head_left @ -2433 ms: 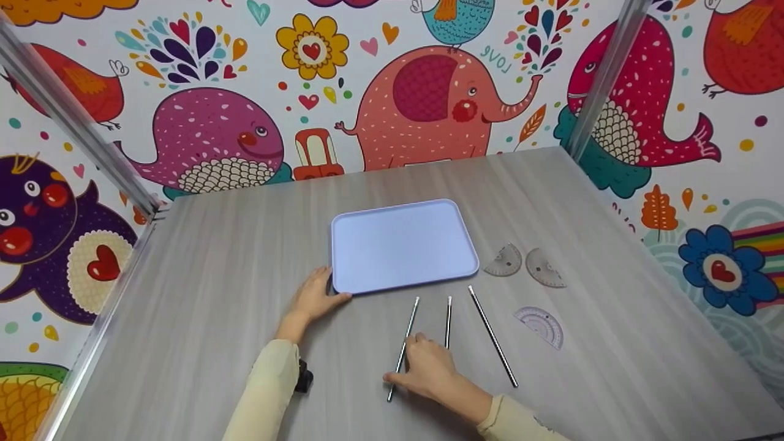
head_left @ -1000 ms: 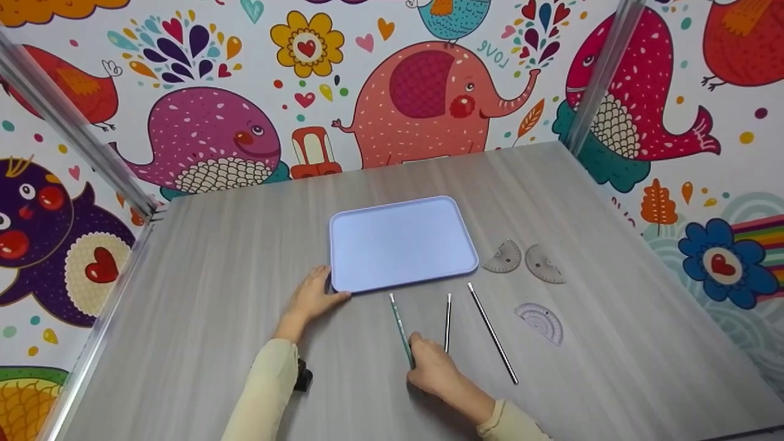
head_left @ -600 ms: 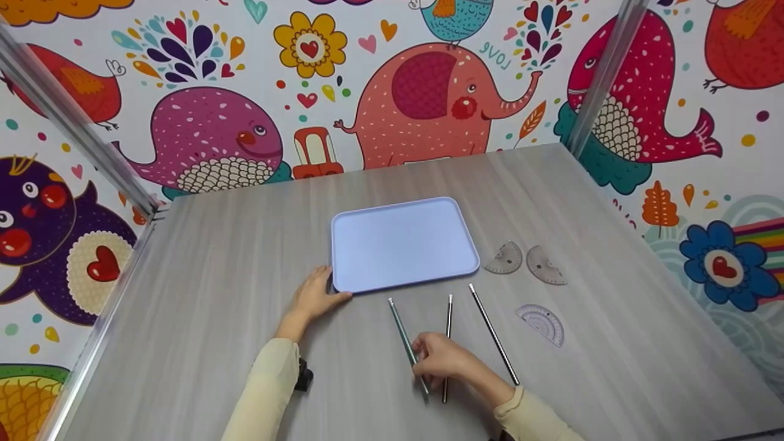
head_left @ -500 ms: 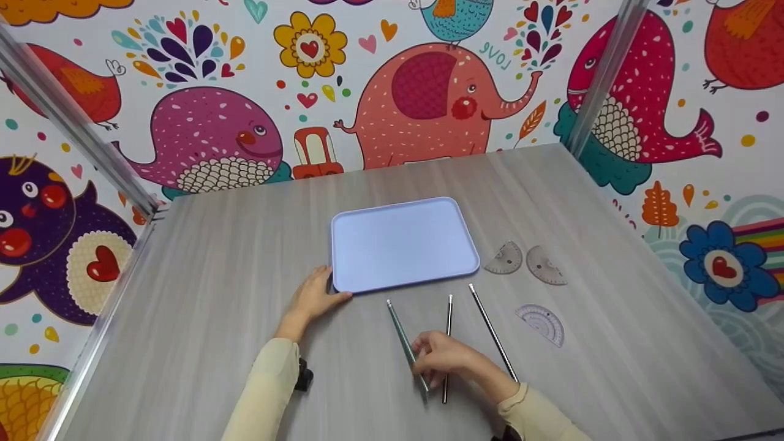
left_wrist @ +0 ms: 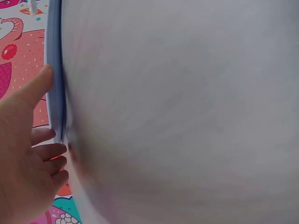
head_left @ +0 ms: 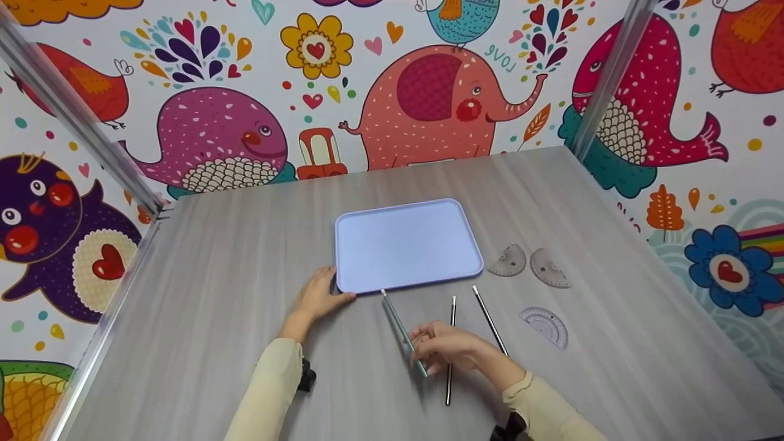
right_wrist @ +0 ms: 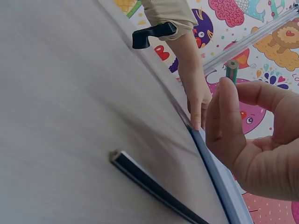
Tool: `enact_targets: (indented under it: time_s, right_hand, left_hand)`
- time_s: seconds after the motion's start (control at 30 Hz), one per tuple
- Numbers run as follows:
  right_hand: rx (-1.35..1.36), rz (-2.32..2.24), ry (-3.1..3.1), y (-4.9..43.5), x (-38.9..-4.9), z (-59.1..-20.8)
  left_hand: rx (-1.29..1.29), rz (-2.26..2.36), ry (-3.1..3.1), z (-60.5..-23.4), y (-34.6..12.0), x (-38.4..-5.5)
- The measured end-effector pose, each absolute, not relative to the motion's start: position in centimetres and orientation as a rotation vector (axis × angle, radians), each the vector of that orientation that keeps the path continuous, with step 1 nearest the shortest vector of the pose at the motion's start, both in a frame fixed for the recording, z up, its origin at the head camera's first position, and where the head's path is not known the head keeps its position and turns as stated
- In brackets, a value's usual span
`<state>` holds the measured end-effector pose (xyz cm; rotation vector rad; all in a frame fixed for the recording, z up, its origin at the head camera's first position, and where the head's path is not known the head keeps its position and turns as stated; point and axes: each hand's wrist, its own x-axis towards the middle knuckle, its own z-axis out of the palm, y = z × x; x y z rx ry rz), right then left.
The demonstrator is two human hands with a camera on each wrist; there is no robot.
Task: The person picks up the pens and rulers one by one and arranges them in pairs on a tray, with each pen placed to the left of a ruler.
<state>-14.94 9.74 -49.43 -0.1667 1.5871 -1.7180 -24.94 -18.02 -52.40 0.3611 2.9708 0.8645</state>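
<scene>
My right hand (head_left: 450, 346) pinches a green pencil (head_left: 395, 315) between thumb and fingers. The pencil slants over the table, its pale far end close to the front edge of a light blue tray (head_left: 404, 245). In the right wrist view its flat, unsharpened end (right_wrist: 232, 65) sticks up past the thumb. My left hand (head_left: 315, 303) touches the tray's near left corner, thumb at the front rim and fingers at the left side. Below the right hand lies a dark pencil (head_left: 449, 389), partly covered by it. Another dark pencil (head_left: 489, 318) lies to the right, its lower part hidden by the forearm.
Two clear protractors, a left one (head_left: 508, 261) and a right one (head_left: 550, 269), lie right of the tray. A third protractor (head_left: 544, 327) lies nearer. The grey tabletop (head_left: 245, 245) ends at walls with cartoon prints, and metal posts (head_left: 615, 79) stand at the back corners.
The right hand has taken the green pencil from the table, turned it to slant the other way and raised it, its far end now nearer the tray. The left hand stays at the tray corner.
</scene>
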Motion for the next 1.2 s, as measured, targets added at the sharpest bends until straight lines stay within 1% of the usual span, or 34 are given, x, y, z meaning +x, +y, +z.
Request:
enact_targets:
  time_s: [0.43,1.2]
  right_hand:
    - [-0.150,-1.738,1.599,8.8,-17.5,-48.8]
    - [-0.049,-1.821,1.591,4.5,-22.1,-48.5]
  left_hand:
    - [0.347,0.838,2.967,-52.3,-18.0,-24.9]
    - [0.324,0.774,2.971,-51.8,-18.1,-24.9]
